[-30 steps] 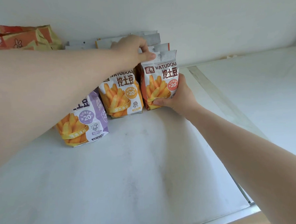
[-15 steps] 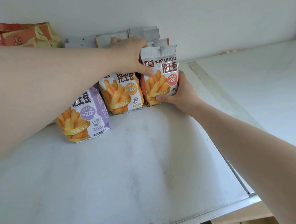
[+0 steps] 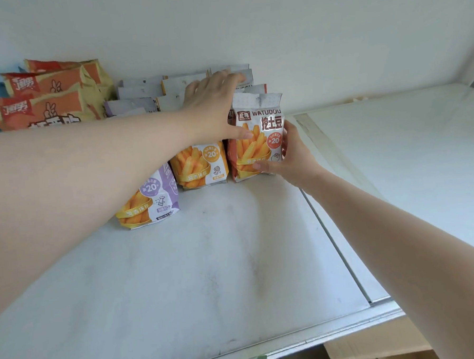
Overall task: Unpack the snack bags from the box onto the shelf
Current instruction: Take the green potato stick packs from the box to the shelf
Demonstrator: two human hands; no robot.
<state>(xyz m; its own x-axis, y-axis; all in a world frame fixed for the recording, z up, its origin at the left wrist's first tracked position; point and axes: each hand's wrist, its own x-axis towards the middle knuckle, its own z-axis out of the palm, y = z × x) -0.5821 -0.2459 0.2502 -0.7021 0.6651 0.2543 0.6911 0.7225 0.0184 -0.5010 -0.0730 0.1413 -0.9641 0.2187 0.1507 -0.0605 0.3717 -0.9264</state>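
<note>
A red-sided fries snack bag stands upright on the white shelf, front of the rightmost row. My right hand grips its lower right side, thumb across the front. My left hand lies flat over the tops of the bags behind, fingers straight, thumb touching the red bag's front. Beside it stand a yellow-sided fries bag and a purple-sided one, partly hidden by my left forearm. More bags of the same kind line up behind them.
Orange and yellow chip bags are stacked at the shelf's back left. A second white shelf panel lies to the right past a seam. A cardboard box edge shows below the shelf's front rim.
My left hand has opened and slid back over the rear bags' tops. The red-sided bag stays upright in my right hand. The camera view has shifted a little.
</note>
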